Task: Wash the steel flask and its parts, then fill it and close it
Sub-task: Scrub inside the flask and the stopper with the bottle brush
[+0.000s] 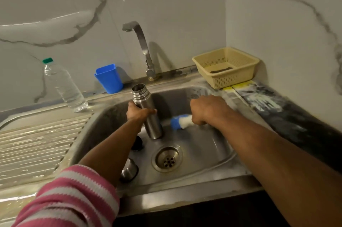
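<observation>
Wash step: my left hand [137, 112] grips the open flask [147, 111] in the sink [203, 169], right hand [205, 109] grips the brush [180, 121]. Next, I'd guess: brush into the mouth.

White marble-veined wall [175, 4] in corner; dark countertop [288, 115] at right; dim light.

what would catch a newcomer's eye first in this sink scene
The steel flask, lid off, stands tilted in the sink, gripped by the left hand. To its right, the right hand holds a blue and white brush. A blue cup and a cream basket sit on the ledge behind.
</observation>
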